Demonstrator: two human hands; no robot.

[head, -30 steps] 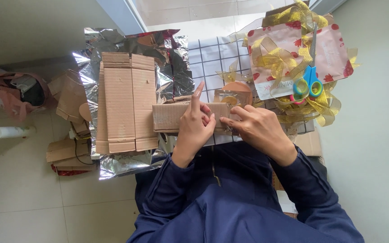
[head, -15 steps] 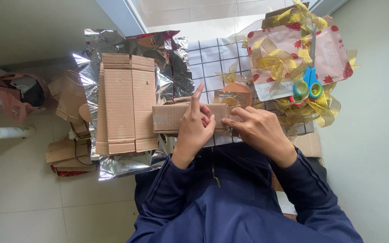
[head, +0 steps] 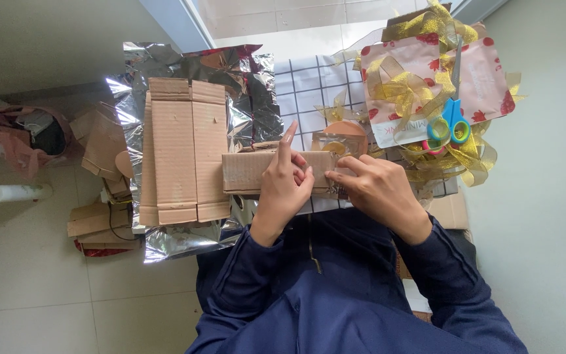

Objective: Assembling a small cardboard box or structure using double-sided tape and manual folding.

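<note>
A small brown cardboard box (head: 247, 172) lies across my lap area over a checked cloth (head: 312, 85). My left hand (head: 284, 185) rests on the box's right half, index finger raised and the other fingers curled against it. My right hand (head: 375, 189) pinches the box's right end with thumb and fingertips. Just beyond my hands sit a clear tape roll (head: 331, 144) and a round orange object (head: 346, 128).
A flattened corrugated cardboard sheet (head: 181, 152) lies on crinkled silver foil (head: 257, 98) to the left. At the right, blue-and-green scissors (head: 450, 124) rest on a pink patterned bag (head: 427, 72) among gold ribbon (head: 401, 88). Cardboard scraps (head: 96, 219), a pink bag (head: 14, 134) and a white tube (head: 18, 192) lie on the tiled floor.
Both hands stay on the small box. My left index finger has shifted slightly; nothing else has moved.
</note>
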